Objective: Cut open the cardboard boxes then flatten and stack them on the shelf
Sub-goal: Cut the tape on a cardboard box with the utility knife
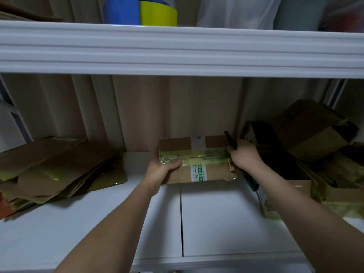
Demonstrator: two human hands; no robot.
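I see the white shelf (216, 219) filling the lower view, with an upper shelf (177, 50) above carrying one blue container (122, 10) and one yellow container (157, 14). On the left lies one stack of flattened cardboard (59, 170); on the right sits a loose heap of uncut boxes (315, 138), too jumbled for me to count. Between them, at the back of the shelf, stands one sealed cardboard box (197, 160), bound with yellow-green tape (197, 156). My left hand (159, 170) has its grip clamped on the box's left end, and my right hand (244, 156) is wrapped round one green-handled knife (232, 142) at the box's right end. I judge the cutting step is in hand; next the blade must run along the taped seam, clear of my left fingers.
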